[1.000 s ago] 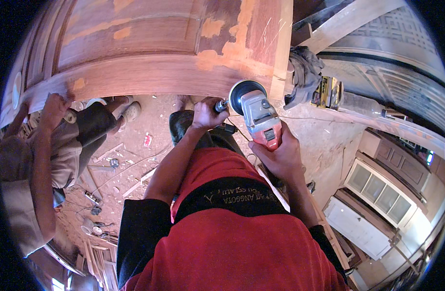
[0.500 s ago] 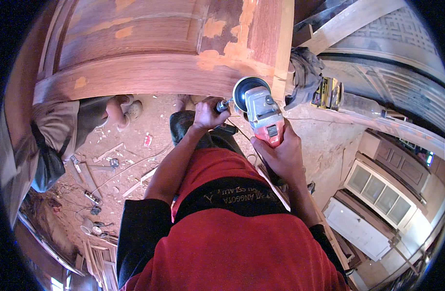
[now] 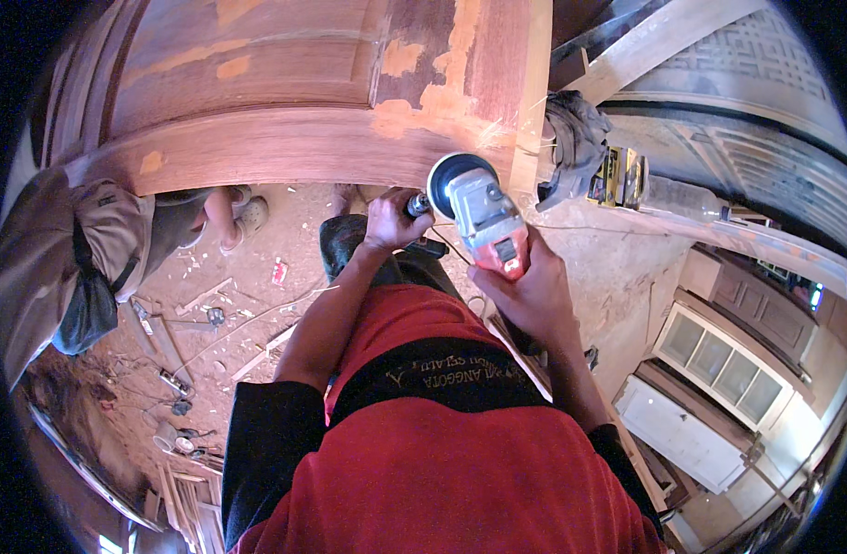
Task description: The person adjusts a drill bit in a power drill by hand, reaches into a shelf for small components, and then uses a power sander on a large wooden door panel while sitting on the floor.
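My right hand [image 3: 530, 288] is closed round the red and silver body of an angle grinder [image 3: 484, 212]. Its round dark disc [image 3: 451, 180] faces away from me, just off the near edge of a wooden door panel [image 3: 285, 143]; whether it touches the wood I cannot tell. Orange filler patches [image 3: 423, 115] mark the panel near its right end. My left hand [image 3: 391, 220] is closed on what looks like a cordless drill [image 3: 418, 204], held left of the disc. Its chuck end shows beside the thumb, and the fingers hide most of its body.
Another person in grey clothes [image 3: 109, 240] is at the left. Wood strips [image 3: 169, 342] and shavings litter the floor. Past the panel's right end lie dark cloth [image 3: 576, 138], a yellow-black box [image 3: 617, 175] and a clear bottle [image 3: 677, 198]. A white-framed glazed piece [image 3: 719, 360] stands at right.
The grinder has shifted a little left and toward me, with its disc tilting. My left hand has moved slightly left with the drill. The other person at the left has shifted too.
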